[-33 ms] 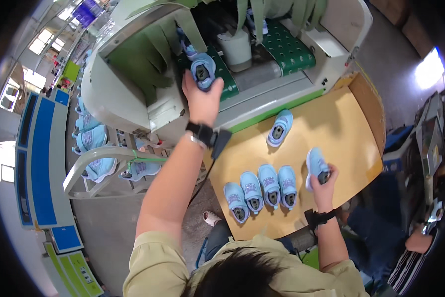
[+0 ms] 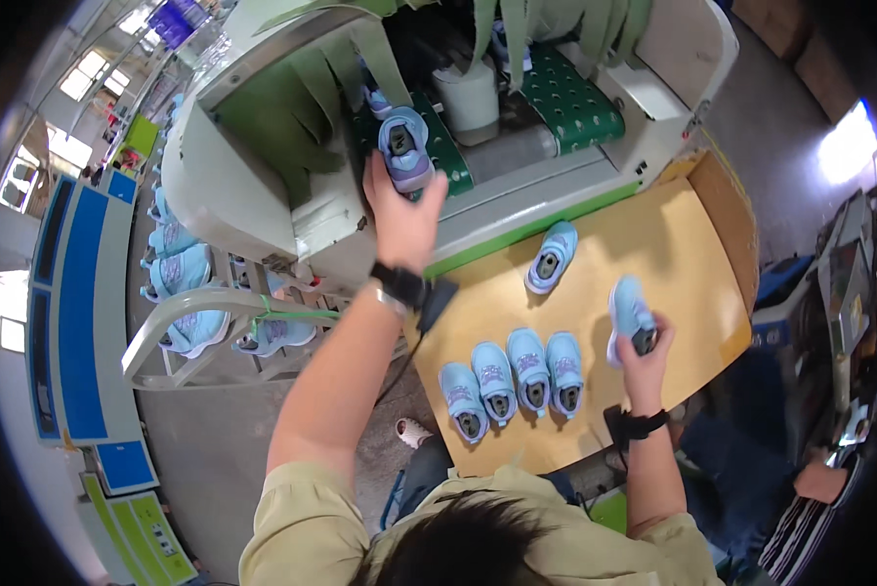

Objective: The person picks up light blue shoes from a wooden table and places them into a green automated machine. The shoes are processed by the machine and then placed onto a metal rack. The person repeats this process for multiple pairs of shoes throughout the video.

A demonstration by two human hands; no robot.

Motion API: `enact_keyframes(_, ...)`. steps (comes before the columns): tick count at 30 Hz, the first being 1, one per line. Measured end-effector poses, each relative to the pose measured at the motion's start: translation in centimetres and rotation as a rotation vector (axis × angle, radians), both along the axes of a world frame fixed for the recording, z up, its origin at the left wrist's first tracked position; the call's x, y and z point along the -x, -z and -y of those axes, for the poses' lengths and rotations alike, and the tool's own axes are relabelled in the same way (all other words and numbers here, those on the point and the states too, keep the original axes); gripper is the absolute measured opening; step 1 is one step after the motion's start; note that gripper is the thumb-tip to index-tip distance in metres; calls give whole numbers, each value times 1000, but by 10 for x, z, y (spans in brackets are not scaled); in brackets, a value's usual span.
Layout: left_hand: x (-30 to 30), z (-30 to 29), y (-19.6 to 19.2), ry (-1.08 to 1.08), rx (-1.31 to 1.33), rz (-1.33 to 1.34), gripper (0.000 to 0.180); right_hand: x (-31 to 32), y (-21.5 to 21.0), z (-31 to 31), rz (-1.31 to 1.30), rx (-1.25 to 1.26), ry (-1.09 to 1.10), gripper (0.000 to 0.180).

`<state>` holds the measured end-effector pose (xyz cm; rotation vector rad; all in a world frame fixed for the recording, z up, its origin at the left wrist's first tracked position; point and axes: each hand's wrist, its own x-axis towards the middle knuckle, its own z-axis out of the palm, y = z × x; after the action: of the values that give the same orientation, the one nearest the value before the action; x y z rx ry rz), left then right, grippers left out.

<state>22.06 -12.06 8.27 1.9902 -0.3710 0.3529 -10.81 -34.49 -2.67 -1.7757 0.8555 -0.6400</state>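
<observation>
In the upper middle of the frame I have my left hand (image 2: 402, 217) stretched out to the green conveyor belt (image 2: 575, 103) of the white machine (image 2: 263, 186), fingers wrapped around the heel of a small blue and lilac child's shoe (image 2: 406, 146), which sits on the belt just under the hanging green strips (image 2: 312, 88). The grip is closed on that shoe. A white cylinder (image 2: 470, 98) stands on the belt just to the right of it.

At the right middle of the frame my right hand (image 2: 642, 359) is closed on a second light blue shoe (image 2: 629, 311), held tilted above the tan cardboard-covered table (image 2: 692, 254).

On the table, a row of four matching shoes (image 2: 513, 376) lies side by side in the lower centre, toes pointing away from me, each touching or just beside the next. One more single shoe (image 2: 550, 257) lies apart from the row, near the machine's green edge.

At the left of the frame, a white wire rack (image 2: 189, 313) carries more blue shoes. I wear a dark watch on each wrist.
</observation>
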Motion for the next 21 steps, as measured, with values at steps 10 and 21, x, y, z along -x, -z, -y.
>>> enact_keyframes(10, 207, -147, 75, 400, -351, -424, 54, -307, -142, 77, 287, 671, -343, 71)
enact_keyframes(21, 347, -329, 167, 214, -827, -910, 62, -179, -117, -62, 70, 703, -854, 44)
